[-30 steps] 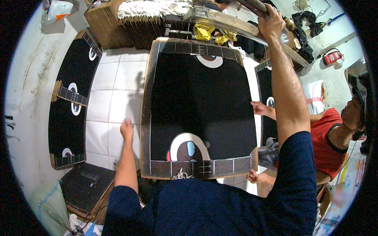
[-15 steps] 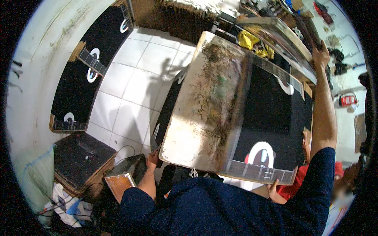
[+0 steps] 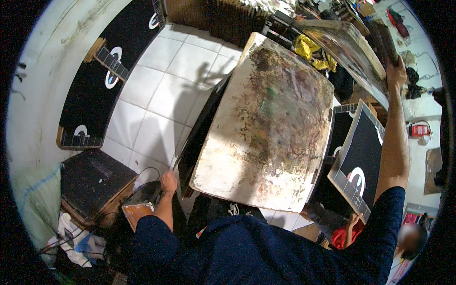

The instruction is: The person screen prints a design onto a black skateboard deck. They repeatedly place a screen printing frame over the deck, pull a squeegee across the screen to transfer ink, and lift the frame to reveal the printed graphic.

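Observation:
A stained off-white work table [image 3: 266,128] stands before me, its surface smeared with dark residue. Down by its left side, my left hand [image 3: 168,182] is closed at the lower corner of a dark panel [image 3: 202,126] seen nearly edge-on. My right arm stretches far out to the right, and my right hand [image 3: 396,75] grips the end of a dark brown board [image 3: 381,40]. At the table's right, a co-worker's hand [image 3: 353,220] holds a tilted black panel [image 3: 368,154] with a grey border and round white eye shapes. The co-worker wears a red sleeve [image 3: 343,235].
More black eye panels [image 3: 92,90] lean along the left wall. A black-topped box [image 3: 97,183] stands at lower left, beside a wooden block [image 3: 136,212]. Yellow cloth [image 3: 306,47] lies behind the table, near a tilted stained board [image 3: 339,47]. A red extinguisher [image 3: 420,129] hangs at right.
The black eye panel has moved off the table to the right with the co-worker, baring the stained top. My left hand has shifted left and up; my right hand has shifted slightly right.

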Motion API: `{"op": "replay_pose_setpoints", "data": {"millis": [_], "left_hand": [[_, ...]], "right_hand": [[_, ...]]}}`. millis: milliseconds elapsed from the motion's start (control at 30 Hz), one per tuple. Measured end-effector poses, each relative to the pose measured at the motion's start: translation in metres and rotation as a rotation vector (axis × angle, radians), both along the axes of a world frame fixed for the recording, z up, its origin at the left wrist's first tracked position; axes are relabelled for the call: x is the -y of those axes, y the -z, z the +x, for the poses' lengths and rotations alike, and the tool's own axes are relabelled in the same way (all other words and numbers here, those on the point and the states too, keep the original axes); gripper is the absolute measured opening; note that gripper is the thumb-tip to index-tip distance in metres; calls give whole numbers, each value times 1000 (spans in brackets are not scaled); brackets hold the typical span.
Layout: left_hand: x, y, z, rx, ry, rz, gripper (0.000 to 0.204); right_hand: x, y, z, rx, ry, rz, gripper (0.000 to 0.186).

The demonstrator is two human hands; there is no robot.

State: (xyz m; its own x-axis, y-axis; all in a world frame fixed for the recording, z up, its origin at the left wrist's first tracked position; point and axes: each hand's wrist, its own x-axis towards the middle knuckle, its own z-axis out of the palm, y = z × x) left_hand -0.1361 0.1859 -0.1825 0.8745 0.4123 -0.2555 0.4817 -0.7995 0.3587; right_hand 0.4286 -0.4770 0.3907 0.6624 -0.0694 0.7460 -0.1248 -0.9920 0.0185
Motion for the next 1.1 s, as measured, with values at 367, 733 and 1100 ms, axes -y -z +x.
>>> {"op": "replay_pose_setpoints", "data": {"millis": [367,733,1100], "left_hand": [[43,-217,220,1022,16,-166,13],[121,-430,191,1195,102,-23,9],[387,-349,39,915,1157,-106,41]], "right_hand": [[-28,-9,0,8,-21,78,58],[-39,-2,7,72,-111,58,57],[-78,-4,-31,186,-244,187,45]]}}
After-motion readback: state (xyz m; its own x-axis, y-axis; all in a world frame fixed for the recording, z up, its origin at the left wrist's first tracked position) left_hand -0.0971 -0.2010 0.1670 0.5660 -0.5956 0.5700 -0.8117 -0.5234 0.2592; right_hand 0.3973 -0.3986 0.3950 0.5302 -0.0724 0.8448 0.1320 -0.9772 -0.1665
